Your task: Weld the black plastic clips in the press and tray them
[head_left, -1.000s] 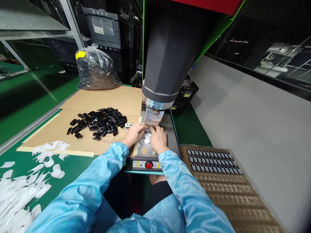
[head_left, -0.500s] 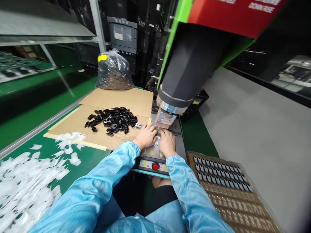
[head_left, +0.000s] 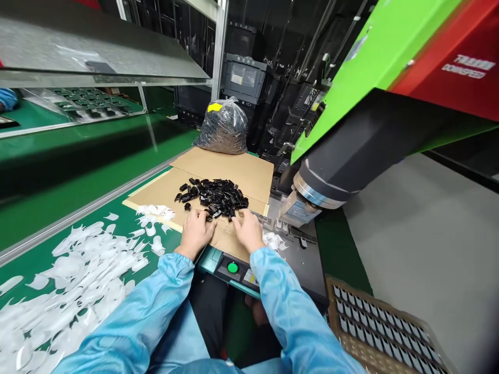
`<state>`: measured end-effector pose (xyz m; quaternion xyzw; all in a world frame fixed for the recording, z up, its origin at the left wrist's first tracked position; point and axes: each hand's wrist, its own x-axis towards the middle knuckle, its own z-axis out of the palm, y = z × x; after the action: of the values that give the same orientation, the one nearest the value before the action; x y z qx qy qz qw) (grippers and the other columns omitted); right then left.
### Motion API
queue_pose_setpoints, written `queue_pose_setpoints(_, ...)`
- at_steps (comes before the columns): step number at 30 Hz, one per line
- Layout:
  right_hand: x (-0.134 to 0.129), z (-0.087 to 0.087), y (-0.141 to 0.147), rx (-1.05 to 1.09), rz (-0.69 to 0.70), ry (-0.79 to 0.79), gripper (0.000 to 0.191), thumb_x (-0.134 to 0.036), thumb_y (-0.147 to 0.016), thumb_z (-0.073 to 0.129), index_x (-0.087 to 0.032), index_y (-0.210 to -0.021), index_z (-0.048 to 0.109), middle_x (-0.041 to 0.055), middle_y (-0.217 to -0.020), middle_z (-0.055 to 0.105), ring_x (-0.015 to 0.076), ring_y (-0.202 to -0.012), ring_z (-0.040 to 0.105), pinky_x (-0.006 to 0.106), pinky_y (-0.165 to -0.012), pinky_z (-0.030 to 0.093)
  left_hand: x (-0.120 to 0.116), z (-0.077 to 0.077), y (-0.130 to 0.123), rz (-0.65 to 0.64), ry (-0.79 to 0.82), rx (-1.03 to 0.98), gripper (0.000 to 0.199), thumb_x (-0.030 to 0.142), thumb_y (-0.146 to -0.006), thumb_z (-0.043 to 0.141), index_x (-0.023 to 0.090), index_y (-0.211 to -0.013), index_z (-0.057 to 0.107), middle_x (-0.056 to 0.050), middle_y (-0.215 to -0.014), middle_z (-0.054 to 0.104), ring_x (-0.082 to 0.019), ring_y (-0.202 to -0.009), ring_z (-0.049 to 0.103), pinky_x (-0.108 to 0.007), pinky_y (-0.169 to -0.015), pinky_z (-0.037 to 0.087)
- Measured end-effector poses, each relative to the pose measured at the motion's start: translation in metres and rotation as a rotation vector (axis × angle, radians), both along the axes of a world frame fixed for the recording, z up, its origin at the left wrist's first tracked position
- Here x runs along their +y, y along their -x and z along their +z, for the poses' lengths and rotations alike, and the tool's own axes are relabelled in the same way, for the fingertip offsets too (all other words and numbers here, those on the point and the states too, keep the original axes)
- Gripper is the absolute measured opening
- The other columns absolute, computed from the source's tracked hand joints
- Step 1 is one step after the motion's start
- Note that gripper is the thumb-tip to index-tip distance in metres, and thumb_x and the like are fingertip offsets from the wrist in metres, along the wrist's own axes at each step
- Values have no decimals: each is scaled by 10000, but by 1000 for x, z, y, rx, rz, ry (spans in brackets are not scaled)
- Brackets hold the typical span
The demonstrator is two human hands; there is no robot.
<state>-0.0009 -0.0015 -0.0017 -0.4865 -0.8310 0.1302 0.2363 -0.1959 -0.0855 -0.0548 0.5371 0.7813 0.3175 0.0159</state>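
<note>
My left hand [head_left: 196, 232] is at the near edge of a pile of small black plastic parts [head_left: 222, 196], its thumb and fingers bent around one small black part. To its right, my right hand [head_left: 248, 231] reaches in over the same edge, with thumb and forefinger closed at another black part. The fingertips partly cover both pieces. Beneath them lies a cardboard sheet [head_left: 163, 189] edged with tape. Right of my right hand, a few white pieces [head_left: 275, 240] rest on the grey machine base [head_left: 302, 265], below the machine's metal head [head_left: 300, 208].
White thin pieces [head_left: 93, 270] cover the green table at left. A knotted plastic bag [head_left: 224, 127] stands behind the pile. The green and red machine [head_left: 351, 78] overhangs the right. A tray of grey parts [head_left: 384, 324] is at lower right; a green button [head_left: 233, 267] glows in front.
Both hands have moved left from beneath the machine head to the black pile. The view has turned left. A red button showed before; a green one shows now.
</note>
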Motion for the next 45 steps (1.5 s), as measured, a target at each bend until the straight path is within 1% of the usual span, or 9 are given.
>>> queue_pose_setpoints(5,24,-4,45,-47,-162,162,114,-323,-1018,644,-234,-1088,632,95,-1071,760,269,-1016,690,380,-881,496,12,-7,1,-52,-27,-25,236,407,-954,689,202,-1064,651,-133,-1068,576,-347,-1118,611,-498,-1004,533)
queue_pose_setpoints(13,26,-13,14,313,-63,57,241,-235,-939,637,-224,-1179,625,84,-1150,733,230,-1004,676,406,-970,543,8,-9,-2,-124,-67,-66,123,256,-967,592,200,-1072,620,-142,-1096,589,-327,-1091,623,-488,-1006,550)
queue_pose_setpoints(17,5,-11,-44,379,14,-58,398,-254,-972,564,-193,-1362,613,125,-1209,693,219,-928,679,405,-937,582,1,-5,-6,-148,-61,-93,131,245,-965,570,209,-1084,610,-132,-1117,594,-312,-1077,642,-480,-1010,557)
queue_pose_setpoints(23,-25,-18,-180,0,71,-232,425,-106,-943,507,-226,-1304,698,117,-1232,661,271,-1132,632,436,-1016,548,-10,-4,-21,-258,-27,-57,140,303,-986,550,217,-1054,637,-120,-1122,629,-305,-1085,662,-459,-1014,559)
queue_pose_setpoints(26,-37,-25,-234,-190,88,-212,476,-27,-898,502,-251,-1251,732,98,-1254,680,280,-1198,590,458,-1056,522,-9,2,-43,-336,-74,-105,138,327,-987,576,228,-1036,659,-98,-1102,656,-280,-1058,677,-428,-989,571)
queue_pose_setpoints(29,-48,-32,-261,-221,64,-180,581,26,-852,465,-267,-1274,736,89,-1390,636,282,-1300,546,483,-1103,503,1,18,-81,-443,-147,-166,148,348,-1003,599,238,-1054,685,-87,-1122,676,-254,-1058,685,-405,-981,580)
queue_pose_setpoints(33,-62,-39,-262,-90,-100,-227,602,-15,-911,434,-263,-1404,675,112,-1453,570,283,-1318,539,485,-1125,496,36,40,-141,-591,-202,-199,166,325,-1036,588,229,-1100,707,-95,-1161,676,-245,-1113,676,-404,-1027,573)
queue_pose_setpoints(37,-72,-46,-248,-46,-320,-252,412,-285,-1016,559,-208,-1410,654,158,-1262,606,331,-1191,578,501,-1054,517,79,41,-185,-635,-216,-180,149,271,-1034,593,205,-1103,707,-103,-1152,661,-235,-1102,670,-391,-1046,567)
queue_pose_setpoints(45,-67,-51,-245,-27,-284,-182,344,-237,-1061,479,-206,-1286,738,132,-1162,685,297,-1099,613,440,-1020,509,103,26,-200,-689,-121,86,261,283,-1038,572,193,-1258,680,-140,-1251,624,-265,-1146,653,-403,-1049,553)
